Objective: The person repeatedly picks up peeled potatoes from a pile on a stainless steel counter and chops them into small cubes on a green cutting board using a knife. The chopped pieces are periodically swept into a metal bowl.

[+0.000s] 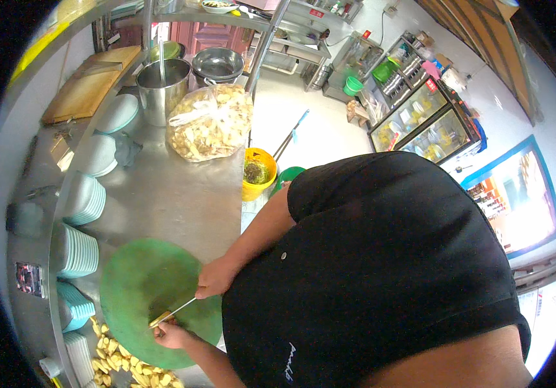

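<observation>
On a round green chopping board (137, 276), my right hand (216, 279) grips a knife (182, 306), its thin blade edge seen from above. The blade lies against a yellow piece of root (159, 319) that looks like ginger. My left hand (170, 335) pinches this piece from the near side, its fingertips close to the blade. Beside the board, many peeled yellow root pieces (118, 359) lie loose on the steel counter (181, 194). The knife's handle is hidden inside my right hand.
A knotted clear bag of pale yellow pieces (210, 126) sits farther along the counter, by a tall steel pot (154, 99) and dark pans (217, 65). Stacked bowls (81, 250) line the wall side. A yellow bucket (258, 182) stands on the floor beside the counter.
</observation>
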`<state>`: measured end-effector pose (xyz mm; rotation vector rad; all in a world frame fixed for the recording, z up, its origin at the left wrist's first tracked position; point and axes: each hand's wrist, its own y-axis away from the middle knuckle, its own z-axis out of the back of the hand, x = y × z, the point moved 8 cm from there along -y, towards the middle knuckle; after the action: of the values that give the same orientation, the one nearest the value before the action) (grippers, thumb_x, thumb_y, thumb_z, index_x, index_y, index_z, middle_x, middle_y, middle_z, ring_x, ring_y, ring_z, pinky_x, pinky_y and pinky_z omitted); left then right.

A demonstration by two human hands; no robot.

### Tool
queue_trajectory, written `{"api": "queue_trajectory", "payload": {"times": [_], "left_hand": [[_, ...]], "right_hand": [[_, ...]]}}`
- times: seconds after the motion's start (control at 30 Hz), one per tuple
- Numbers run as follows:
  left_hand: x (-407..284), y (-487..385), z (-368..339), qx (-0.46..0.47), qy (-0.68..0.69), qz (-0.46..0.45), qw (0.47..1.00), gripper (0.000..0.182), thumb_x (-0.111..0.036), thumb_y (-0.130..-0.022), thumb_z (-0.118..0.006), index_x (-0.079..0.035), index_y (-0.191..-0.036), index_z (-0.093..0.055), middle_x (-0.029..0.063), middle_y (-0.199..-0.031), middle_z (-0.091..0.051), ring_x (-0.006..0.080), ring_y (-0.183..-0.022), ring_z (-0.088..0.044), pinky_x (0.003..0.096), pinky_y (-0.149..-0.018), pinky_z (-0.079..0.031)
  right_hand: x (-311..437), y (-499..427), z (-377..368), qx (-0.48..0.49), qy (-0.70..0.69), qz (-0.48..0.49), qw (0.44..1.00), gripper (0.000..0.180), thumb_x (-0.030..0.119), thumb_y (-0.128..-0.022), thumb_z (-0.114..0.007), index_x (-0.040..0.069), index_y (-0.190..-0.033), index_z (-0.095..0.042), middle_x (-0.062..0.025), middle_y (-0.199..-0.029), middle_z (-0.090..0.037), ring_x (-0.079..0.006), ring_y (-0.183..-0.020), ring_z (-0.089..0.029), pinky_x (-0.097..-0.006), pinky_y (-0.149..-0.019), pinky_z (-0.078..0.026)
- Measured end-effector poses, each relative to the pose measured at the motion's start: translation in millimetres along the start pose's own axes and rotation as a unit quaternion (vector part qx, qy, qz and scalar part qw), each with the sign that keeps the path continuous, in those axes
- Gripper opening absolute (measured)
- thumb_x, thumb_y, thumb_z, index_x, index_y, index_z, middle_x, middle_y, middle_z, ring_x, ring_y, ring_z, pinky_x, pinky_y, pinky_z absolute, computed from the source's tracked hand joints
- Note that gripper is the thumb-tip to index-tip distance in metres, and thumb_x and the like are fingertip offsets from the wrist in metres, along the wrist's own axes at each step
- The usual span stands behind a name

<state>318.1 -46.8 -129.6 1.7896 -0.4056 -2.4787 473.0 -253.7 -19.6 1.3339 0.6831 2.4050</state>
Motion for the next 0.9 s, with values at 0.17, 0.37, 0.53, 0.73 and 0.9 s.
{"api": "queue_trajectory", "payload": {"times": [0.17, 0.37, 0.53, 0.73, 0.9], "left_hand": [[4.7, -1.6, -2.6, 0.015, 0.03, 0.002, 0.999, 0.03, -0.021, -0.082, -0.065, -0.002, -0.097, -0.047, 0.014, -0.09, -0.061, 0.0218, -0.07, -0.061, 0.0276, -0.054, -0.05], [2.5, 4.7, -4.2, 0.028, 0.077, -0.006, 0.997, 0.027, -0.016, -0.084, -0.06, -0.001, -0.1, -0.045, 0.0133, -0.09, -0.06, 0.0196, -0.067, -0.058, 0.0271, -0.054, -0.048], [-9.8, 12.6, 0.0, 0.036, 0.061, -0.017, 0.997, 0.023, -0.008, -0.083, -0.054, -0.001, -0.103, -0.044, 0.0129, -0.088, -0.06, 0.0179, -0.062, -0.055, 0.0254, -0.053, -0.046], [-4.5, 12.5, -3.0, 0.082, 0.136, 0.027, 0.987, 0.024, -0.007, -0.082, -0.054, 0.002, -0.102, -0.044, 0.0118, -0.081, -0.06, 0.015, -0.06, -0.054, 0.0232, -0.052, -0.045], [0.7, 8.7, -6.7, 0.08, 0.158, 0.015, 0.984, 0.016, -0.005, -0.082, -0.053, 0.003, -0.096, -0.048, 0.0105, -0.078, -0.061, 0.0127, -0.058, -0.053, 0.0221, -0.051, -0.043]], "right_hand": [[0.6, -9.1, -3.3, -0.038, 0.027, 0.022, 0.999, 0.067, 0.05, -0.094, -0.025, -0.006, -0.081, -0.06, -0.0282, -0.077, -0.06, -0.0415, -0.067, -0.057, -0.0537, -0.064, -0.044], [2.0, -24.6, -14.9, -0.022, -0.007, -0.073, 0.997, 0.061, 0.047, -0.093, -0.027, -0.005, -0.085, -0.06, -0.0264, -0.083, -0.061, -0.0449, -0.08, -0.056, -0.0508, -0.075, -0.043], [11.6, -52.5, -14.6, -0.042, -0.024, -0.036, 0.998, 0.061, 0.047, -0.093, -0.029, -0.004, -0.083, -0.06, -0.0249, -0.082, -0.061, -0.0435, -0.079, -0.057, -0.0507, -0.074, -0.043], [8.0, -42.3, -9.4, -0.059, -0.02, -0.013, 0.998, 0.06, 0.048, -0.093, -0.029, -0.004, -0.083, -0.06, -0.026, -0.084, -0.061, -0.0435, -0.079, -0.057, -0.0506, -0.073, -0.042], [9.5, -11.0, -0.6, -0.04, -0.017, -0.056, 0.998, 0.061, 0.047, -0.092, -0.029, -0.005, -0.084, -0.06, -0.0275, -0.085, -0.061, -0.0442, -0.08, -0.056, -0.0503, -0.075, -0.042]]}}
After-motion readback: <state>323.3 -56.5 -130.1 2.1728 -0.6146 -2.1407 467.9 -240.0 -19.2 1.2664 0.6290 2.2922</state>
